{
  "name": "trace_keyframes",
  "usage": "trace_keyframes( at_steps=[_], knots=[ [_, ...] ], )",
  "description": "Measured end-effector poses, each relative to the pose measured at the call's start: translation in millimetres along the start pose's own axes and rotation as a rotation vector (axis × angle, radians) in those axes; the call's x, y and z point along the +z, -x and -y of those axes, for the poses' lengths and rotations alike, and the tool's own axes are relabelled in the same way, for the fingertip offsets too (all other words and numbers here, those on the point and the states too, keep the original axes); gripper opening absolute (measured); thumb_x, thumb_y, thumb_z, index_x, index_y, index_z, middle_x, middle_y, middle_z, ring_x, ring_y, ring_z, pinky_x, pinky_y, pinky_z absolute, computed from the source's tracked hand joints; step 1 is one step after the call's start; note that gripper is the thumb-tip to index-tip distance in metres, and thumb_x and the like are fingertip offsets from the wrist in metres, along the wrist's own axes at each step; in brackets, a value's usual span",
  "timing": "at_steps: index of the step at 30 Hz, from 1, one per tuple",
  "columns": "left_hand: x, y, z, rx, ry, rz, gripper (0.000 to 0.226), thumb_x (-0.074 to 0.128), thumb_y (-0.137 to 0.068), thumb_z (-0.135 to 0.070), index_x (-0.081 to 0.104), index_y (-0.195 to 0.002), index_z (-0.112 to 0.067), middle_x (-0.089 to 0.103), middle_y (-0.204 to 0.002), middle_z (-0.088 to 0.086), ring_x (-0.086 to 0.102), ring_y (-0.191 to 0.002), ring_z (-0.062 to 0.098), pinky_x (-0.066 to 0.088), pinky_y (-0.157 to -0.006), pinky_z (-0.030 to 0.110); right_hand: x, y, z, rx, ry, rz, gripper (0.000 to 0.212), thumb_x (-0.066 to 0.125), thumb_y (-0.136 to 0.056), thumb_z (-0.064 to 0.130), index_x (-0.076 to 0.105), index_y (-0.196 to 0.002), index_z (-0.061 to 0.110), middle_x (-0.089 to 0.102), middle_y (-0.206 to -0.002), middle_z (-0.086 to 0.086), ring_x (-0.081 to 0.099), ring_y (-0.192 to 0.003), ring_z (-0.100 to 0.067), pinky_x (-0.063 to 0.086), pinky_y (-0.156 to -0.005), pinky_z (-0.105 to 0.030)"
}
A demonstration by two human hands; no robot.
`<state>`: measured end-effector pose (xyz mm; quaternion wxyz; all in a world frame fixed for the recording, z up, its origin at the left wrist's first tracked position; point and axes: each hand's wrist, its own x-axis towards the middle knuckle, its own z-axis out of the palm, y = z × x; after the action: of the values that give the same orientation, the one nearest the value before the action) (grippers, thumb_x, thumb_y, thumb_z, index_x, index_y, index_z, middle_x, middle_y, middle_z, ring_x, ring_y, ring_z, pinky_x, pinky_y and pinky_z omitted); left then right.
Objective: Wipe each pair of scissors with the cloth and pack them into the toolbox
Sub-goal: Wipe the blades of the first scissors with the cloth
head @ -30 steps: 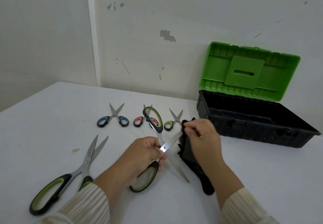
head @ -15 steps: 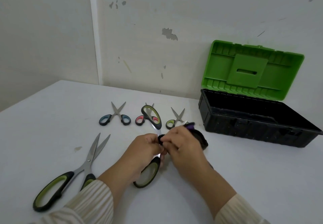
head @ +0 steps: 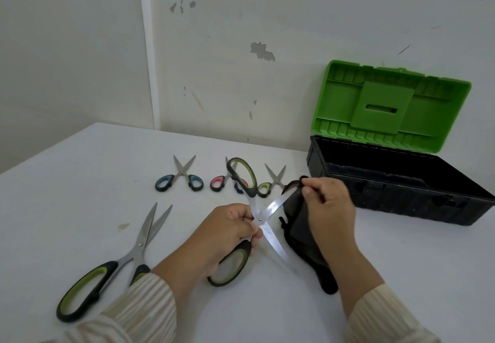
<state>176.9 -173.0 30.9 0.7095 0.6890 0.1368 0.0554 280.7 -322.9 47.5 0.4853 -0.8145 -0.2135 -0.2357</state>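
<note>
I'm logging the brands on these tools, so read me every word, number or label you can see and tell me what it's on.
Held scissors, upper blade: a small dark stamp near the pivot, too small and blurred to read.
Toolbox, lid, cloth: no text visible.
Nothing else in view shows readable words, numbers or signs.

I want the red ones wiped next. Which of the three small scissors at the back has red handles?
The middle pair, between the blue-handled pair on its left and the green-handled pair on its right; the held large scissors partly cover it.
</note>
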Motion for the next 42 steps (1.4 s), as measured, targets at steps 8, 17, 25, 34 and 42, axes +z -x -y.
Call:
trace_keyframes(
  at_steps=[8,17,25,34,42],
  knots=[
    [0.9,4.9,-4.2,0.041,-0.046,-0.018,0.015,0.049,-0.082,0.010,0.062,-0.078,0.003,0.061,-0.065,0.016,0.055,-0.058,0.025,0.045,-0.068,0.036,16.4,37.6,25.7,-0.304,0.002,0.512,0.016,0.060,-0.082,0.006,0.072,-0.093,0.010,0.051,-0.088,0.011,0.050,-0.080,0.012,0.037,-0.074,0.001],
    [-1.2,8.2,-8.3,0.586,-0.643,-0.289,0.015,0.054,-0.091,-0.013,0.068,-0.091,-0.007,0.056,-0.066,0.004,0.049,-0.061,0.004,0.045,-0.063,0.018,-24.1,5.4,17.8,0.049,-0.214,0.088,0.024,0.060,-0.083,0.007,0.067,-0.078,0.030,0.061,-0.092,0.007,0.055,-0.089,0.005,0.040,-0.079,-0.007],
    [-9.6,-4.8,14.8,0.858,-1.142,-0.358,0.046,0.064,-0.074,0.002,0.067,-0.116,-0.016,0.066,-0.076,0.000,0.060,-0.066,0.021,0.053,-0.051,0.028,-12.8,11.4,31.3,0.542,-0.377,0.658,0.058,0.062,-0.058,0.071,0.073,-0.073,0.017,0.069,-0.088,-0.016,0.060,-0.092,-0.038,0.047,-0.090,-0.046],
    [-11.3,3.6,-9.5,0.094,-0.471,-0.242,0.016,0.069,-0.082,-0.035,0.063,-0.089,-0.022,0.070,-0.082,-0.006,0.061,-0.070,0.007,0.046,-0.067,0.020,-25.1,7.9,32.3,0.368,-0.207,0.698,0.019,0.056,-0.083,0.018,0.069,-0.071,0.010,0.062,-0.072,0.002,0.055,-0.064,-0.008,0.046,-0.055,-0.017],
    [-18.4,8.4,-16.3,-0.101,0.004,-0.038,0.020,0.067,-0.087,-0.021,0.068,-0.072,-0.007,0.065,-0.065,0.005,0.057,-0.047,0.018,0.048,-0.051,0.029,-21.3,6.0,16.7,0.316,-0.136,0.533,0.018,0.065,-0.079,0.034,0.069,-0.072,0.017,0.063,-0.086,-0.002,0.061,-0.078,-0.016,0.050,-0.067,-0.026]
  ],
)
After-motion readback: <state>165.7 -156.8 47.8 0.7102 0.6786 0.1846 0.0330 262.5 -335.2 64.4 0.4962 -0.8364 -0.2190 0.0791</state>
